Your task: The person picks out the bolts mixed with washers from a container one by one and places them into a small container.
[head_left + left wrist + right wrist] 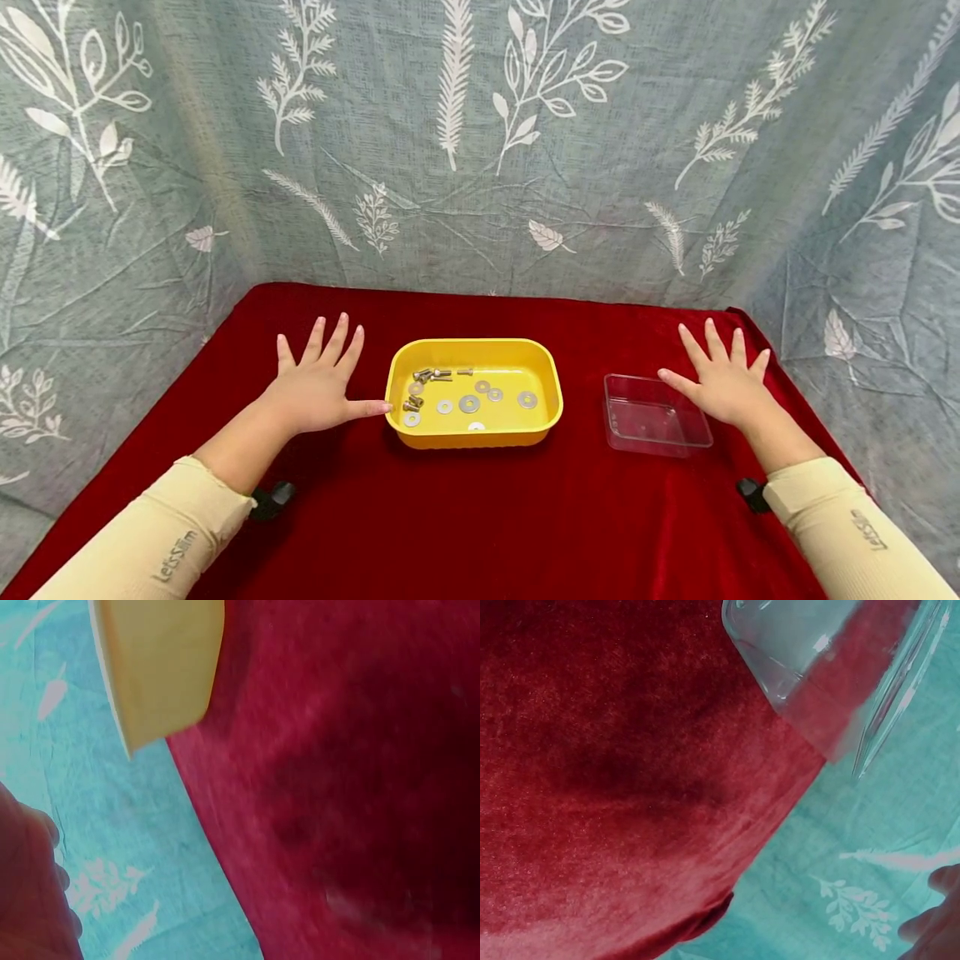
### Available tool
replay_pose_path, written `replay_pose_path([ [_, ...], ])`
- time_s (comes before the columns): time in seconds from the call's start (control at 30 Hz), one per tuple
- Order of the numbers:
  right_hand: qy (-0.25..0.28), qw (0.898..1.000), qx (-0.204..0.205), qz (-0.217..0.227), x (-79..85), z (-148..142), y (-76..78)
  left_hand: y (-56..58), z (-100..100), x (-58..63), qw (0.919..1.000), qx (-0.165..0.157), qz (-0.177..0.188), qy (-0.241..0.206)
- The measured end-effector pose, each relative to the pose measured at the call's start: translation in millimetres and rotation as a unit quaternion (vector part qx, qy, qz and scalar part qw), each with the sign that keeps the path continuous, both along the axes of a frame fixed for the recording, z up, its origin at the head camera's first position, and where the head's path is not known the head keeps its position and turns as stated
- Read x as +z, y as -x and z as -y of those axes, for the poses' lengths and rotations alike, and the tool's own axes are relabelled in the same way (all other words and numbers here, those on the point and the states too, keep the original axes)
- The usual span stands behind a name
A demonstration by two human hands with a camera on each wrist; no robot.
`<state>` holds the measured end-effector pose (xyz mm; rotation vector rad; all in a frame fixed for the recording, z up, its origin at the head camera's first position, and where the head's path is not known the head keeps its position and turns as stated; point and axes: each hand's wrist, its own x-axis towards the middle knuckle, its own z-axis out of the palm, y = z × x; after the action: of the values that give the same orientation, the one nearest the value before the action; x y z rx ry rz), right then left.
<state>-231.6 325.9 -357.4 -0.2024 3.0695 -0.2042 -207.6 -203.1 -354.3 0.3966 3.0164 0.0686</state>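
Observation:
A yellow tray sits mid-table in the head view, with silver bolts gathered at its left and flat washers scattered over its floor. To its left is my left hand, fingers spread straight, thumb tip at the tray's left rim; whether it touches I cannot tell. A clear plastic box stands at the right, and I see nothing in it. My right hand spreads its fingers at the box's right side, overlapping its corner in view. Both hands hold nothing. The wrist views catch only part of each hand.
A red velvet cloth covers the table. Behind and at both sides hangs a grey-green curtain with white leaf prints. Black straps with small devices show under both wrists.

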Motion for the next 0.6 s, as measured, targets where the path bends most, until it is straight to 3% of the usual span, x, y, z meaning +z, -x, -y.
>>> replay_pose_path([
  [0.6, 0.001, 1.000, 0.005, -0.003, -2.6, 2.5, 3.6, 0.5, -36.2, -21.3, 0.9992, -0.035, 0.001, -0.019],
])
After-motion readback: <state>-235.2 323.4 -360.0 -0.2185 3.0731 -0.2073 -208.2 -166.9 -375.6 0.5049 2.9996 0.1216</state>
